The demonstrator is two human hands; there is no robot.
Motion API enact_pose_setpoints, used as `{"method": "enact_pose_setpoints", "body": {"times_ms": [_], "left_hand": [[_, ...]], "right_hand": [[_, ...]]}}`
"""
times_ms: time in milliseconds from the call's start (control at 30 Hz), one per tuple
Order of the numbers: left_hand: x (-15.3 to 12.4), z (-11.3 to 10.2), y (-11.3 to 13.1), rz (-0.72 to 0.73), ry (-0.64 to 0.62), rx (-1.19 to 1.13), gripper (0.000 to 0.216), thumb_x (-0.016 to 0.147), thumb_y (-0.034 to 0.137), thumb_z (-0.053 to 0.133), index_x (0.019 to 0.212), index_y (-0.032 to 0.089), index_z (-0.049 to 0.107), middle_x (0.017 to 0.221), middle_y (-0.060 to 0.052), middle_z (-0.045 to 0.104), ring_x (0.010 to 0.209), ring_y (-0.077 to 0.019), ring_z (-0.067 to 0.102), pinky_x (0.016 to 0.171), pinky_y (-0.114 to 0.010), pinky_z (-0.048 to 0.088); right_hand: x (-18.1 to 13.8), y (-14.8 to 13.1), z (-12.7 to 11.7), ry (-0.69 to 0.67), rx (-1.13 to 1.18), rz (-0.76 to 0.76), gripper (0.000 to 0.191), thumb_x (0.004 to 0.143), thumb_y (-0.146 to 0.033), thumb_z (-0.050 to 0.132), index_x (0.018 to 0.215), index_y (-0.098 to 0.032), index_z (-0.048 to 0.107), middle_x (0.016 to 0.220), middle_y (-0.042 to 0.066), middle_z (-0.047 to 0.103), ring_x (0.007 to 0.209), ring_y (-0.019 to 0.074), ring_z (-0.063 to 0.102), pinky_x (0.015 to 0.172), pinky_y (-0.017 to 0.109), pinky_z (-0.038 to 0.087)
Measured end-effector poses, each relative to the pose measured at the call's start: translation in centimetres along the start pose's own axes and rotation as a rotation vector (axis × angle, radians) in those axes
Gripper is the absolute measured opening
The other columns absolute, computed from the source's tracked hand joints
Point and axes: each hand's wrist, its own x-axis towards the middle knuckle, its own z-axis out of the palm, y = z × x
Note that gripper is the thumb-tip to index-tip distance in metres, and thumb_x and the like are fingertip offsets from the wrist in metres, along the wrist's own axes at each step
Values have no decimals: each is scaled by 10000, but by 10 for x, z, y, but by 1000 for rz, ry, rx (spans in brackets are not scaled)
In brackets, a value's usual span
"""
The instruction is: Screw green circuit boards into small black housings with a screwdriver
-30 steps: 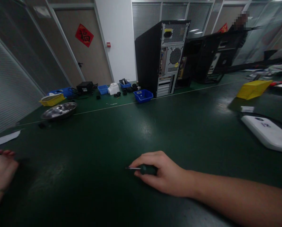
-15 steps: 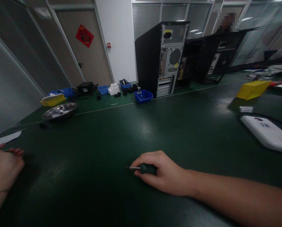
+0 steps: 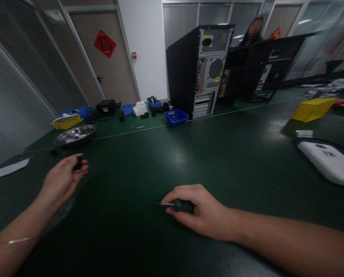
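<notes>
My right hand (image 3: 202, 213) rests on the dark green table (image 3: 172, 154), its fingers wrapped round a dark-handled screwdriver (image 3: 176, 205) whose thin metal tip points left. My left hand (image 3: 62, 179) reaches forward over the table at the left. Its fingertips pinch a small black object (image 3: 78, 163) that I cannot name. A thin bracelet (image 3: 10, 241) shows on that wrist.
A steel bowl (image 3: 73, 135) and a yellow bin (image 3: 66, 122) stand at the far left. Blue bins (image 3: 176, 116) and small parts lie before a black computer tower (image 3: 199, 69). A white device (image 3: 329, 163) and a yellow bin (image 3: 313, 109) sit right. A person stands behind the towers.
My left hand has moved forward and to the right from the table's left edge, and its fingers now pinch a small black object. My right hand has stayed put on the screwdriver.
</notes>
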Motion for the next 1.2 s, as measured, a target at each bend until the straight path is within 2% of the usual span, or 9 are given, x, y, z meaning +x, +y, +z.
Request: {"method": "enact_pose_setpoints", "body": {"times_ms": [67,167,233,367,533,633,900,1100,1200], "left_hand": [[-35,35,0,-99,-231,-12,165,918,69,549,1047,102,645,782,-59,713,690,-162,682,646,-250,565],[-91,71,0,-290,-694,-89,223,886,229,665,1082,139,610,887,-111,759,842,-232,722,762,-327,578],[-117,80,1,-359,-827,-159,311,808,292,754,1039,155,596,889,-105,769,826,-238,728,777,-349,575],[-133,82,2,-380,-846,-203,380,726,319,817,981,182,570,856,-70,769,809,-234,728,729,-321,560],[-137,83,-2,-250,-879,-149,268,788,270,769,956,185,578,844,-38,756,819,-195,707,721,-257,514],[-142,84,-4,-250,-918,-159,250,798,279,763,946,183,586,849,-39,754,806,-190,700,723,-256,511],[-140,83,-2,-365,-982,-331,381,771,295,809,1083,200,610,964,-59,756,891,-199,712,810,-275,540],[-138,80,-8,-358,-974,-345,353,813,275,776,1112,195,606,1030,-82,745,931,-221,712,867,-333,547],[-138,80,-9,-354,-970,-333,368,804,297,784,1106,189,603,1015,-82,747,928,-228,713,874,-355,551]], "right_hand": [[1,-1,0,57,-19,4,174,884,-148,652,1052,-152,698,918,51,719,816,143,671,748,221,508],[1,-3,0,157,-7,-5,194,873,-194,694,1064,-167,676,956,47,725,859,151,679,794,234,507],[1,-4,1,157,25,-15,275,843,-239,739,1095,-175,651,979,43,725,869,153,683,794,234,511],[2,-7,5,58,45,-29,402,779,-284,807,1119,-174,621,1010,41,715,896,149,684,789,215,502],[0,-5,8,25,-63,-10,326,805,-317,775,1055,-176,619,945,33,708,825,148,678,718,216,482],[-2,-3,8,11,-117,-7,241,845,-292,727,1029,-188,611,921,24,699,785,138,666,687,213,467],[-2,-4,5,75,-148,-84,174,876,-279,682,997,-177,612,851,22,673,726,128,633,660,212,451],[-2,-6,3,111,-108,-105,259,899,-268,662,1135,-202,579,944,40,680,819,146,653,726,226,480],[-2,-6,2,114,-153,-107,191,908,-299,659,1061,-193,620,859,26,653,736,137,620,656,223,451]]}}
